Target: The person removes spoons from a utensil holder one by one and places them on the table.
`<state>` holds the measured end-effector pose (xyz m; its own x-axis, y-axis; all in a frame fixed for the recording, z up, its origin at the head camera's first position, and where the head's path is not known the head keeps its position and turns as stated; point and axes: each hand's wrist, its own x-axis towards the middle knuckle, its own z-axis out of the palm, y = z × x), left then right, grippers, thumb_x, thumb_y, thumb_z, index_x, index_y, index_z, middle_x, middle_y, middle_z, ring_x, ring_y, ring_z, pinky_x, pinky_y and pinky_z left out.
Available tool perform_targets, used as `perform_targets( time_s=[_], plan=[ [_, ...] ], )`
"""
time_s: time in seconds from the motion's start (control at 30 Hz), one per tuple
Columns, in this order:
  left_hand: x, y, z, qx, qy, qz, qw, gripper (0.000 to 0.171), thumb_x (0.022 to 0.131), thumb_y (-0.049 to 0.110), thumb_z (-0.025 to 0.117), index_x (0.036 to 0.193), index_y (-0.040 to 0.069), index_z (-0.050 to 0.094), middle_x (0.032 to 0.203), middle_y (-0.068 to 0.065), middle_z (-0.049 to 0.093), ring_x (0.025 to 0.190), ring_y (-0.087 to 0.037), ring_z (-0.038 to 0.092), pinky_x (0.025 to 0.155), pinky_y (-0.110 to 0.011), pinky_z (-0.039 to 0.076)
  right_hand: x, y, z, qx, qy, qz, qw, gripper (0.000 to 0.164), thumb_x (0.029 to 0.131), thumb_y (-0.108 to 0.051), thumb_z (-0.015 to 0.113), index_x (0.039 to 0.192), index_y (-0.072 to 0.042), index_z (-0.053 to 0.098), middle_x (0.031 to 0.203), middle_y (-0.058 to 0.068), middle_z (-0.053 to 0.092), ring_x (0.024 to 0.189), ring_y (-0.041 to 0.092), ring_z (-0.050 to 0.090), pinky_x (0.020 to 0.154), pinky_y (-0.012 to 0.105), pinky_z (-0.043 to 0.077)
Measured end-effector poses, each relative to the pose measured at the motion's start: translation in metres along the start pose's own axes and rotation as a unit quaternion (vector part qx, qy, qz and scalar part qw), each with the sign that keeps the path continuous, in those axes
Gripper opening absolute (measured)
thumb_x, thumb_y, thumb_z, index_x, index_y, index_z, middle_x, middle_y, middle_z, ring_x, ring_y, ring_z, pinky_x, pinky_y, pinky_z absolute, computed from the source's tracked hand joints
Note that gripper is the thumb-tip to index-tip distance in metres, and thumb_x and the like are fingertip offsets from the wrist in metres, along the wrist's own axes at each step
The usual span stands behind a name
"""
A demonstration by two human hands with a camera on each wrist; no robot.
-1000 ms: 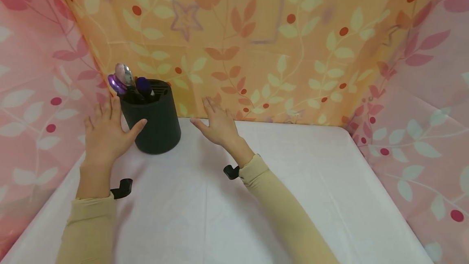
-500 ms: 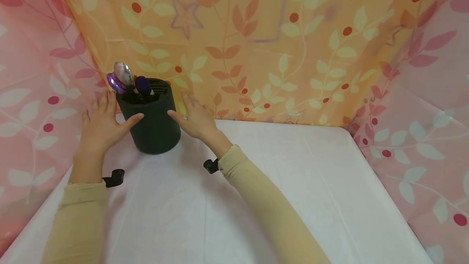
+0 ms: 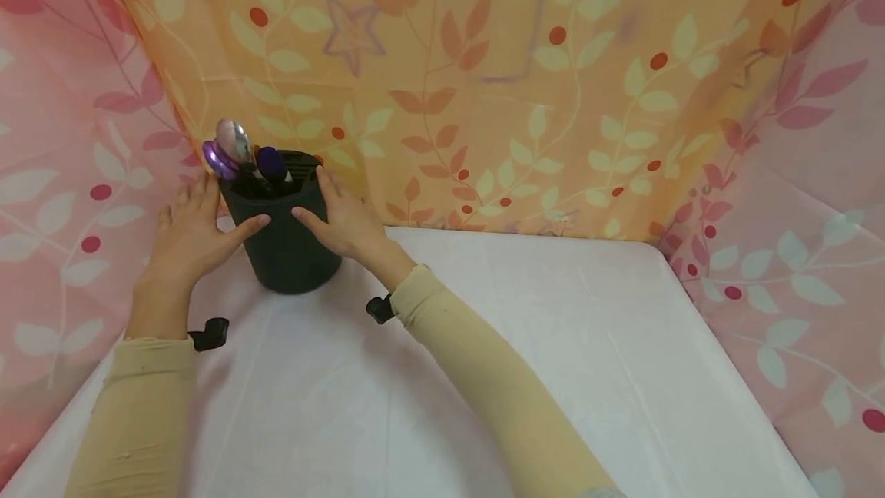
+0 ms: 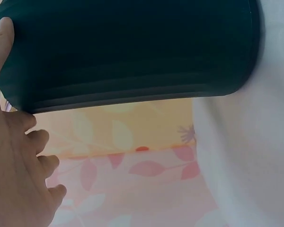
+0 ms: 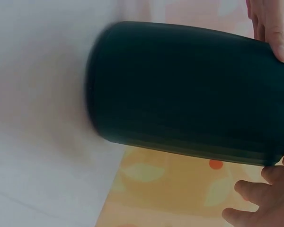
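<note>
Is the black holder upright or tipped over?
Upright: the holder stands on the white table, its slotted top facing up in the head view.

Beige-sleeved left arm (image 3: 134,413): stretched forward, almost straight ahead
Beige-sleeved right arm (image 3: 494,379): stretched forward, slanting leftward
Bare left hand (image 3: 190,237): fingers extended forward, thumb spread rightward
Bare right hand (image 3: 351,223): fingers extended forward, thumb spread leftward
Thumb tips (image 3: 260,222): pointing toward each other, apart
</note>
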<state>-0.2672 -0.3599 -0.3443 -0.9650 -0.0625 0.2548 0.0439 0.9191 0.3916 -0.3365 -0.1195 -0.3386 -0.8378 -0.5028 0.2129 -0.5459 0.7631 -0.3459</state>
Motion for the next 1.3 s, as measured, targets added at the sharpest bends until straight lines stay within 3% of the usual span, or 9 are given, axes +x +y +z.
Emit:
perform_targets(
  time_s=[0.17, 0.37, 0.6, 0.83, 1.07, 1.3],
  plan=[
    [0.001, 0.0, 0.003, -0.029, 0.01, 0.005, 0.9995, 0.108, 0.097, 0.072, 0.052, 0.164, 0.023, -0.018, 0.172, -0.017, -0.012, 0.153, -0.055, -0.008, 0.118, -0.075, -0.005, 0.0, 0.001, 0.005, 0.004, 0.001, 0.002, 1.0, 0.082, 0.105, -0.067, 0.036, 0.169, -0.028, 0.001, 0.174, -0.003, 0.016, 0.152, 0.024, 0.037, 0.127, 0.05, 0.022],
    [0.001, 0.001, 0.007, -0.067, 0.012, 0.006, 0.9977, 0.108, 0.098, 0.067, 0.056, 0.165, 0.022, -0.016, 0.17, -0.026, -0.002, 0.153, -0.057, -0.005, 0.119, -0.074, -0.002, 0.002, 0.002, 0.007, 0.08, 0.015, -0.013, 0.997, 0.079, 0.108, -0.057, 0.041, 0.169, -0.022, 0.006, 0.174, 0.0, 0.017, 0.154, 0.018, 0.031, 0.125, 0.039, 0.028],
    [-0.001, 0.003, 0.01, -0.077, 0.023, 0.003, 0.9967, 0.106, 0.097, 0.066, 0.059, 0.165, 0.03, -0.015, 0.17, -0.028, 0.004, 0.144, -0.07, 0.011, 0.113, -0.081, 0.011, 0.002, -0.001, 0.01, 0.154, 0.027, -0.036, 0.987, 0.079, 0.11, -0.044, 0.048, 0.168, -0.01, 0.008, 0.174, 0.01, 0.016, 0.158, 0.019, 0.021, 0.127, 0.031, 0.022],
    [-0.003, 0.006, 0.01, -0.067, 0.029, 0.002, 0.9973, 0.108, 0.098, 0.068, 0.056, 0.166, 0.02, -0.013, 0.169, -0.029, 0.003, 0.149, -0.063, 0.008, 0.117, -0.076, 0.008, 0.0, -0.002, 0.011, 0.159, 0.037, -0.042, 0.986, 0.076, 0.11, -0.041, 0.048, 0.167, -0.008, 0.009, 0.173, 0.012, 0.017, 0.157, 0.02, 0.023, 0.127, 0.031, 0.023],
    [-0.005, 0.013, 0.011, -0.063, 0.042, 0.009, 0.9971, 0.108, 0.098, 0.066, 0.058, 0.167, 0.016, -0.008, 0.169, -0.03, 0.007, 0.146, -0.064, 0.017, 0.112, -0.079, 0.019, -0.004, 0.003, 0.01, 0.155, 0.045, -0.043, 0.986, 0.076, 0.11, -0.043, 0.048, 0.167, -0.008, 0.01, 0.173, 0.012, 0.017, 0.157, 0.02, 0.023, 0.126, 0.03, 0.022],
    [-0.007, 0.022, 0.014, -0.062, 0.04, 0.005, 0.9972, 0.11, 0.096, 0.068, 0.059, 0.167, 0.012, -0.005, 0.171, -0.026, 0.004, 0.148, -0.062, 0.017, 0.113, -0.078, 0.02, -0.01, 0.009, 0.009, 0.146, 0.053, -0.039, 0.987, 0.077, 0.109, -0.045, 0.048, 0.167, -0.008, 0.013, 0.172, 0.011, 0.019, 0.156, 0.019, 0.025, 0.126, 0.031, 0.023]
  ],
)
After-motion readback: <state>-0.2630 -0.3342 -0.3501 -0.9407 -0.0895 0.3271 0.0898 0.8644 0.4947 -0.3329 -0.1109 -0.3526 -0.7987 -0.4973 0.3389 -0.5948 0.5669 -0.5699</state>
